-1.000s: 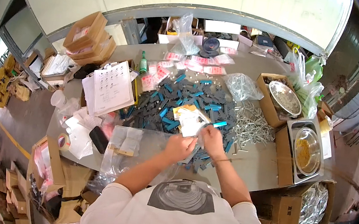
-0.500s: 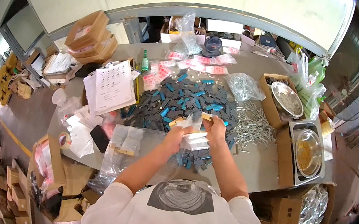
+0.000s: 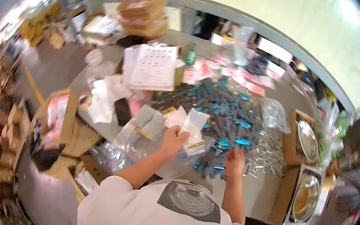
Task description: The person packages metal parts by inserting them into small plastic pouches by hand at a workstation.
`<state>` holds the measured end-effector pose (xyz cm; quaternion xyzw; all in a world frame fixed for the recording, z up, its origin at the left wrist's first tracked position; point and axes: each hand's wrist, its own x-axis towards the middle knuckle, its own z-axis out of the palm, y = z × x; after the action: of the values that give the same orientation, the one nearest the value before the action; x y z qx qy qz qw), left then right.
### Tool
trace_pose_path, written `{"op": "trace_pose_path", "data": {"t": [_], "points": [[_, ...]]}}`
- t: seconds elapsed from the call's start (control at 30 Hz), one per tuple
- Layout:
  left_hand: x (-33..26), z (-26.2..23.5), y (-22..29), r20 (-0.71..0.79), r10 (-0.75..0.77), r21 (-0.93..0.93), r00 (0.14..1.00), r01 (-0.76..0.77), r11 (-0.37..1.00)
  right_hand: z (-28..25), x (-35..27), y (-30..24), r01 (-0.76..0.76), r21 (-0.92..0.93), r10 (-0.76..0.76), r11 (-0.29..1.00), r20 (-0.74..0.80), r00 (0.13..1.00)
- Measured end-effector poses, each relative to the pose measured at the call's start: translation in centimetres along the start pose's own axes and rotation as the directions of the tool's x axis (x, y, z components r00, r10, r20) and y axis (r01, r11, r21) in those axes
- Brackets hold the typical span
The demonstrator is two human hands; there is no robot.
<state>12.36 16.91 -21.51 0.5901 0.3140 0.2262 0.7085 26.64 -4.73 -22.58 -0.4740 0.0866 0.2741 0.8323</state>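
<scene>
My left hand (image 3: 174,140) is closed on several small white packets (image 3: 194,124) with tan strips at their ends, fanned out above the pile. My right hand (image 3: 234,161) is down at the near right edge of a heap of dark grey and blue plastic pieces (image 3: 222,104). Its fingers are curled together, and blur hides what they hold, if anything. Left of my left hand, a clear plastic bag (image 3: 139,127) with a tan strip lies on the table. Loose silver screws (image 3: 270,154) are heaped right of my right hand.
A clipboard with printed sheets (image 3: 151,68), a green bottle (image 3: 191,54) and red-and-white packets (image 3: 199,72) lie beyond the heap. A black phone (image 3: 122,111) rests at the left. Steel bowls (image 3: 307,140) and cardboard boxes (image 3: 290,191) line the right edge.
My hands have parted: the right one has left the packets and moved to the near edge of the heap. The left one keeps the packets. The whole view has turned.
</scene>
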Motion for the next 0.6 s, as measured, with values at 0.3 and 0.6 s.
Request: {"op": "trace_pose_path", "data": {"t": [0.3,0.6], "points": [[-11.2,-20.2,0.2,-0.776,0.425,0.51,0.466,0.068,0.857,-0.7,-2.4,5.7,0.216,-0.628,0.092,0.748,0.42,0.903],[-28.8,-35.9,-17.7,-0.987,0.151,0.073,-0.046,0.714,0.697,6.3,-1.0,14.5,0.905,-0.419,0.116,-0.078,0.898,0.425]]}}
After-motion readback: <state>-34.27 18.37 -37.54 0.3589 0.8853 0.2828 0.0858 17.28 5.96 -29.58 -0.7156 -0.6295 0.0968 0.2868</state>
